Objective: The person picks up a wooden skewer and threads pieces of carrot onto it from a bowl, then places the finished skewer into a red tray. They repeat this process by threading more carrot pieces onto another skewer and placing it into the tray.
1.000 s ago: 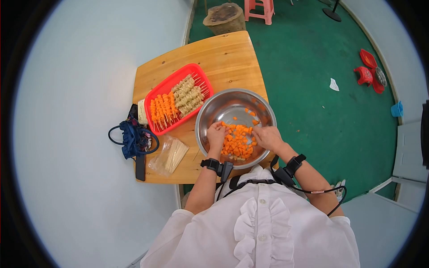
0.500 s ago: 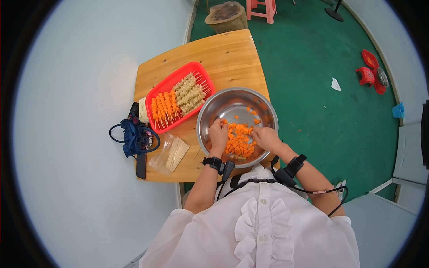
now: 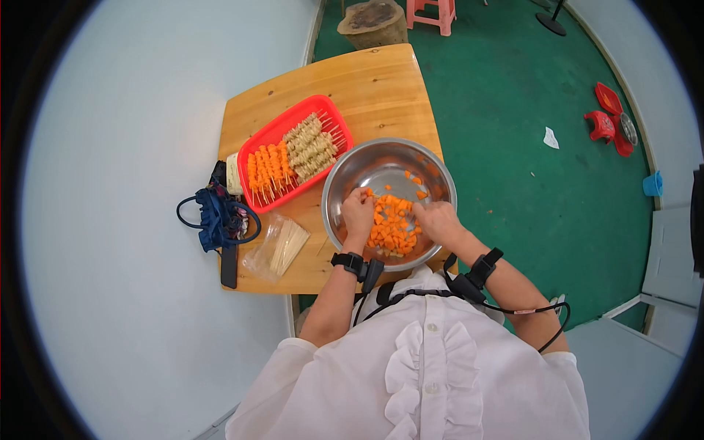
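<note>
Orange chunks (image 3: pixel 392 231) lie near two hands (image 3: pixel 358 214) in one metal bowl (image 3: pixel 363 165).

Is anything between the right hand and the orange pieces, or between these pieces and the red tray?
Nothing visible separates the right hand from the orange pieces. Toward the red tray, the left hand and the metal bowl's raised wall stand between.

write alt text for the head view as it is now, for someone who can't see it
Two bare hands, left and right, work over orange pieces in a metal bowl; beside it, a red tray holds orange and pale skewers.
</note>
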Demonstrator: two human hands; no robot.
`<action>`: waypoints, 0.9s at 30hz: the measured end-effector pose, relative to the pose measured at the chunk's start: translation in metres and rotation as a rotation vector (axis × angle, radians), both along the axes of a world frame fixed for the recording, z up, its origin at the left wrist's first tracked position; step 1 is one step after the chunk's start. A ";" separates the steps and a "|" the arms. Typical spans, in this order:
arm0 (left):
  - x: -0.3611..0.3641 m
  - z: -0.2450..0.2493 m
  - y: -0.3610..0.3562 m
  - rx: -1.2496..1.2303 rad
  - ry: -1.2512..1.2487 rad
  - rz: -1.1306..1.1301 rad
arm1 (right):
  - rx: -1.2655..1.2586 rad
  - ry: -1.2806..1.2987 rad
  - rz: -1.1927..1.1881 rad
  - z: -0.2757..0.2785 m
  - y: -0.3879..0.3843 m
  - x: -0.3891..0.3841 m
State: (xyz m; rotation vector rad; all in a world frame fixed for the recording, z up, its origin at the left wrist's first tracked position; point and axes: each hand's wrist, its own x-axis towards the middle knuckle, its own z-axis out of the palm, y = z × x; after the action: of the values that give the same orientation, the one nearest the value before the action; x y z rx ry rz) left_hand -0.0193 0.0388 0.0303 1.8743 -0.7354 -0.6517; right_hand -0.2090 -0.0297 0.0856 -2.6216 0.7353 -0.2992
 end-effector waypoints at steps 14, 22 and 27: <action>-0.019 0.029 -0.005 -0.016 -0.122 -0.112 | 0.587 -0.193 -0.236 -0.014 -0.001 0.003; -0.024 0.021 -0.005 -0.034 -0.007 -0.126 | 0.272 0.004 -0.167 0.001 -0.005 -0.005; -0.027 0.021 -0.004 -0.019 -0.120 -0.148 | 0.291 -0.120 -0.107 -0.013 -0.014 -0.005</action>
State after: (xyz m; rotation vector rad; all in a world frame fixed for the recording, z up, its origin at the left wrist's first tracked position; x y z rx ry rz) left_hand -0.0464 0.0350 0.0516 1.8656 -0.9614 -0.6266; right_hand -0.2143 -0.0432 0.0725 -2.2753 0.8134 -0.3481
